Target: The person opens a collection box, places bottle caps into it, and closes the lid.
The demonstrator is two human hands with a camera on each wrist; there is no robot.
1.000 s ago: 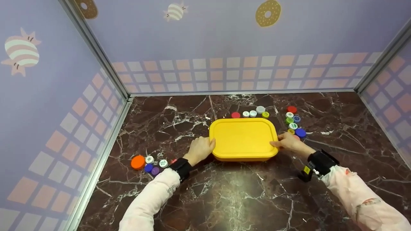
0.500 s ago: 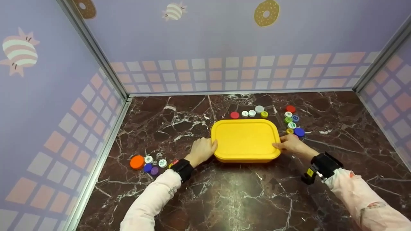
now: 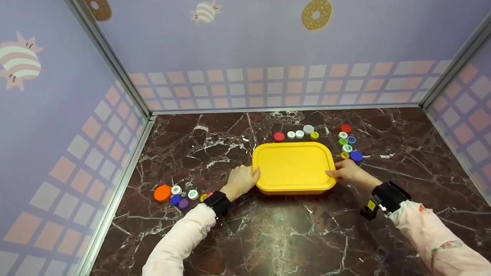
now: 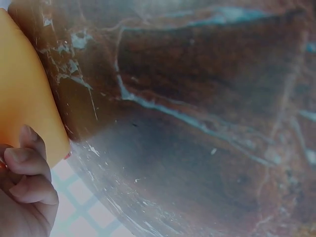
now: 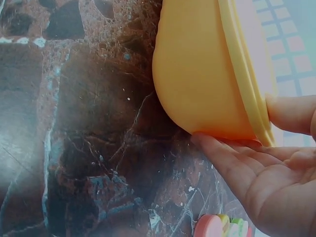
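A yellow lidded box (image 3: 293, 166) stands on the dark marbled tabletop between both hands in the head view. My left hand (image 3: 240, 180) grips its left end, thumb over the lid's rim; the left wrist view shows bent fingers (image 4: 30, 168) at the yellow wall (image 4: 24, 79). At the right end my right hand (image 3: 351, 172) holds the box, thumb on the lid edge. In the right wrist view its fingers (image 5: 232, 160) reach along the lower side of the box wall (image 5: 197, 74). The box's contents are hidden by the lid.
Behind the box lie a red cap (image 3: 279, 136), white caps and a yellow-green cap (image 3: 314, 135). More caps, including a blue cap (image 3: 356, 156), lie near my right hand. An orange cap (image 3: 162, 193) and several others lie beside my left wrist. Patterned walls (image 3: 245, 42) enclose the tabletop.
The box has shifted slightly right and toward me, with both hands keeping hold of it. The head view has turned a little. The caps stay where they lie.
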